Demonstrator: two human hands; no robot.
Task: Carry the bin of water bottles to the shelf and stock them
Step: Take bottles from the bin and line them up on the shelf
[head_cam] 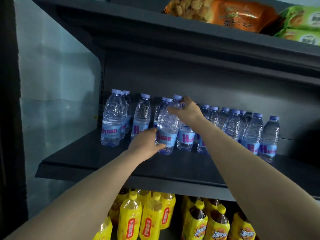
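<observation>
Several clear water bottles with pale blue caps and blue labels stand in a row on the dark grey middle shelf [90,163]. One water bottle [167,125] stands at the front of the row, near its middle. My left hand [146,144] grips its lower body at the label. My right hand [187,110] holds its neck just below the cap. Both arms reach up from the bottom of the view. More bottles [252,132] stand to the right and others [112,118] to the left. The bin is out of view.
The shelf below holds yellow-labelled tea bottles [152,217]. The shelf above carries an orange snack bag [225,13] and green packets [301,23]. A pale wall panel [57,101] closes the left side. Bare shelf surface lies in front of the bottles.
</observation>
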